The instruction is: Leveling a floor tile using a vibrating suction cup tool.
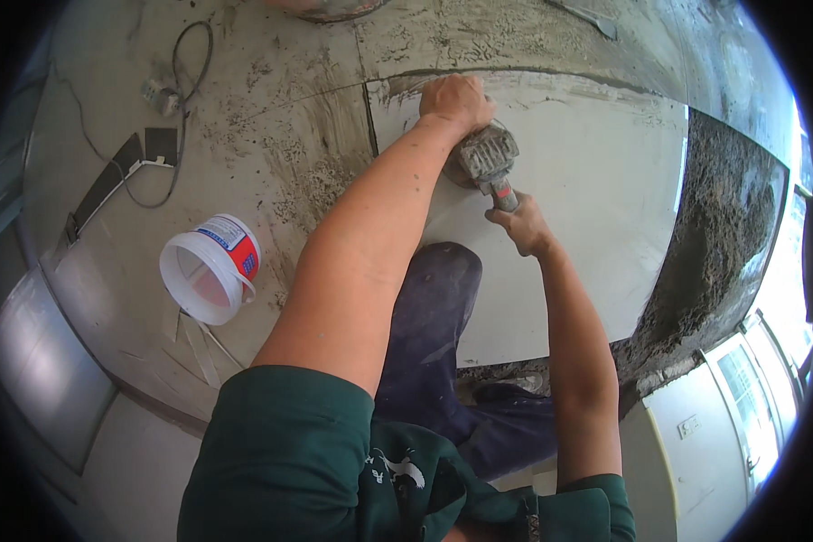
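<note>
A large white tile (587, 226) lies on the floor in front of me, its upper left corner beside a dark joint. On it sits a tile vibrator (490, 155), dusty grey, with a ribbed body and a round base against the tile. My left hand (458, 103) is closed at the far side of the tool, knuckles up, most of its fingers hidden. Around the tool's near handle, which has a red mark, my right hand (524, 223) is wrapped. My knee (438, 280) rests over the tile's near left part.
A white bucket (210, 271) lies tilted at the left, close to thin strips (199, 348). Beyond it are a cable (185, 113) and dark offcuts (108, 190). Mortar-smeared tiles (298, 135) spread at the far left. Rough dark mortar (718, 226) borders the white tile's right side.
</note>
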The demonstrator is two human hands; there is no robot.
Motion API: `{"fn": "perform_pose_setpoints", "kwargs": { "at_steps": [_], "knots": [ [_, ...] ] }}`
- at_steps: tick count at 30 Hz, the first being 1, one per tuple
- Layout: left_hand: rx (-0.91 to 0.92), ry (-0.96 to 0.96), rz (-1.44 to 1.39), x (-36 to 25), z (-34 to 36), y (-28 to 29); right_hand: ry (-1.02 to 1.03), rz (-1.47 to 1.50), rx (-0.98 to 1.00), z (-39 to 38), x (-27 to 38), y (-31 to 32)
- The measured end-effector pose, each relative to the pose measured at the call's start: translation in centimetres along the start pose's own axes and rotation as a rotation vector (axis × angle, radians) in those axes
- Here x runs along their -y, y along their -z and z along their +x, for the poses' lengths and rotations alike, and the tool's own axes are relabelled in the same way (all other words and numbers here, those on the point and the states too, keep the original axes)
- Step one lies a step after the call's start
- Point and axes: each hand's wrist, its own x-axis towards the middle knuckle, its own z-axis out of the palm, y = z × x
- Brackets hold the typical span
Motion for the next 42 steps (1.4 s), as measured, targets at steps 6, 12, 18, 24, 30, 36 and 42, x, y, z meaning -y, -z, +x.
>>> {"fn": "perform_pose_setpoints", "kwargs": {
  "at_steps": [6, 12, 18, 24, 30, 36, 42],
  "knots": [
    [0.110, 0.011, 0.009, -0.5, -0.1, 1.4, -0.041, -0.009, -0.058, -0.1, -0.4, -0.6],
    [0.035, -0.002, 0.015, 0.1, 0.5, 0.7, 0.079, 0.120, -0.151, 0.3, -1.6, -1.1],
    [0.036, -0.013, 0.024, -0.3, 0.2, 0.7, 0.096, -0.045, -0.230, 0.2, -1.0, -1.3],
    [-0.042, -0.077, -0.034, 0.1, 0.1, 0.5, 0.058, -0.100, -0.286, -0.2, -0.7, -1.3],
    [-0.032, -0.082, -0.038, 0.6, -0.2, 0.2, 0.077, -0.054, -0.307, -0.1, -0.9, -2.1],
    [-0.026, -0.085, -0.025, 0.6, -0.2, 0.5, 0.059, -0.119, -0.324, -0.1, -0.5, -2.1],
    [0.001, -0.057, 0.014, 0.3, -0.1, 0.8, 0.054, -0.160, -0.315, -0.1, -0.3, -2.1]
  ]
}}
